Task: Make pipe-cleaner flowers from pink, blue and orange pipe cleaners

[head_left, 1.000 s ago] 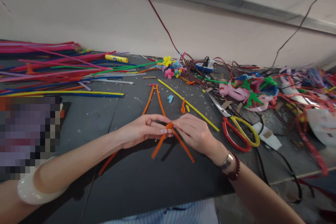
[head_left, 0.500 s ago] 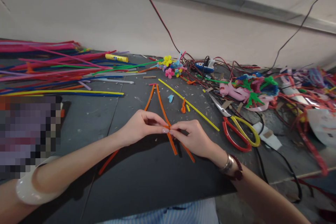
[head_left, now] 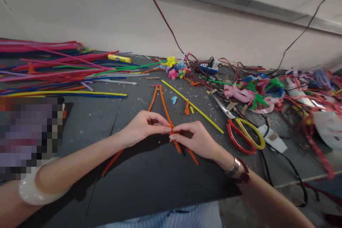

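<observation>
Near the middle of the dark table, my left hand and my right hand meet fingertip to fingertip. Both pinch a small orange piece, mostly hidden by the fingers. Long orange strips lie under and around the hands, two of them nearly meeting at the top like an upside-down V. An orange loop-shaped piece and a small light-blue piece rest beyond the hands. A long yellow strip runs diagonally past them on the right.
Scissors with red and yellow handles lie to the right. Piled coloured strips and a yellow tube are at the back left. Small flowers, cables and a pink-green craft piece stretch across the back right.
The thumb and fingers of my right hand have parted slightly around the orange piece. My left fingertips have shifted a little. The table's objects look unmoved.
</observation>
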The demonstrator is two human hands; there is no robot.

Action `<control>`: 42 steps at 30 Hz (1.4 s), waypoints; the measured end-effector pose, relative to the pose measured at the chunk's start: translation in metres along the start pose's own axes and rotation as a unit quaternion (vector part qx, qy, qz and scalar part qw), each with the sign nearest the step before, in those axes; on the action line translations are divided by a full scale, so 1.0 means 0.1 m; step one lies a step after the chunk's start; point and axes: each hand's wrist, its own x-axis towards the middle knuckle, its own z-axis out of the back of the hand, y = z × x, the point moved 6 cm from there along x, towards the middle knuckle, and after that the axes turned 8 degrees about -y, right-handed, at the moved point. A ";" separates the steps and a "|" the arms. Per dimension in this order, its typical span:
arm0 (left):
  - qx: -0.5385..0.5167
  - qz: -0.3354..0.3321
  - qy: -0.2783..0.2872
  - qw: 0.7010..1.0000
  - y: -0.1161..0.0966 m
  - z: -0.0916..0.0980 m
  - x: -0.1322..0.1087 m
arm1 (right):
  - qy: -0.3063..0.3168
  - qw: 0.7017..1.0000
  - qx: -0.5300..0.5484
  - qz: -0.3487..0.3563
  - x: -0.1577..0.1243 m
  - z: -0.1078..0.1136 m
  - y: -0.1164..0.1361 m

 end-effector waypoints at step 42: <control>0.046 -0.009 0.046 0.998 -0.03 -0.04 -0.02 | -0.021 0.996 -0.077 0.045 0.02 0.06 0.03</control>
